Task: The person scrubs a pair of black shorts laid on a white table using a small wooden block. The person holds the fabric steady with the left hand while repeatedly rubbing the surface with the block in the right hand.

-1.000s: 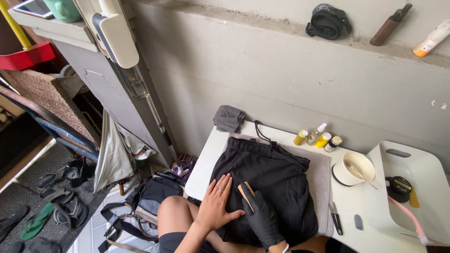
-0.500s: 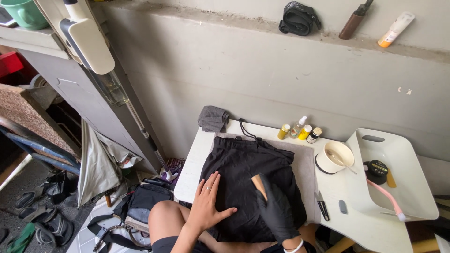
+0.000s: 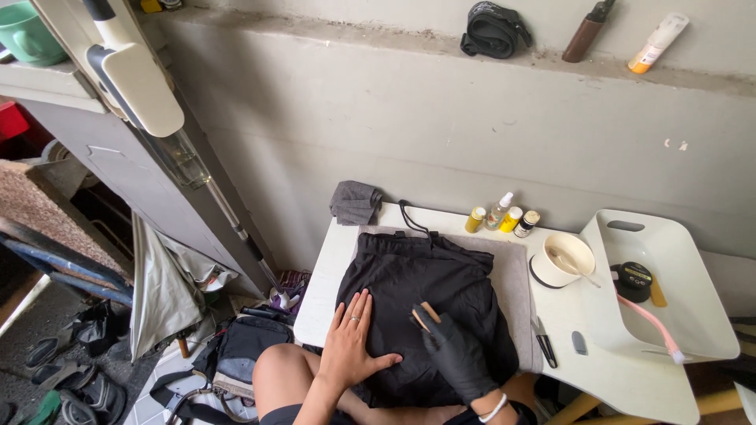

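I am pressing my bare left hand (image 3: pixel 352 344) flat, fingers spread, on the black garment (image 3: pixel 421 303) lying on the grey mat (image 3: pixel 516 283) on the white bench (image 3: pixel 331 264). My gloved right hand (image 3: pixel 455 354) is curling its grip around a small wooden-handled brush (image 3: pixel 425 313), resting it on the cloth just beside the left hand. The brush's long axis is running diagonally, its free end pointing up and away from me toward the wall. The garment's waistband is lying at the far edge, drawstring trailing toward the folded grey cloth (image 3: pixel 356 202).
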